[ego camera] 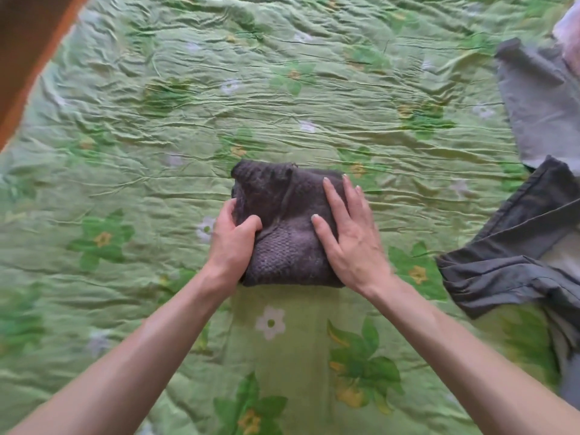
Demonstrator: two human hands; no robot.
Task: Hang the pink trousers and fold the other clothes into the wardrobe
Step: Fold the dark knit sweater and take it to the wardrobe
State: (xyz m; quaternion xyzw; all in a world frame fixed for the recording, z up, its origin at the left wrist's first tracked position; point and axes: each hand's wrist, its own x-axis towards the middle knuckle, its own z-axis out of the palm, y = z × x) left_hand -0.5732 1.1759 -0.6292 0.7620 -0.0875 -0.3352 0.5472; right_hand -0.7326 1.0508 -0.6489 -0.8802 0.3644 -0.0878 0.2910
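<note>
A dark grey-purple knitted garment [282, 215], folded into a compact square, lies in the middle of the green flowered bedspread [282, 105]. My left hand [233, 237] grips its left edge, thumb on top and fingers tucked under the side. My right hand [348, 233] lies flat on the right half with fingers straight, pressing it down. No pink trousers and no wardrobe are in view.
At the right edge lie a light grey garment [543, 108] and dark grey trousers [514, 255], both unfolded. A pale pinkish cloth [569, 36] shows at the top right corner. A brown wooden edge [28, 48] crosses the top left corner.
</note>
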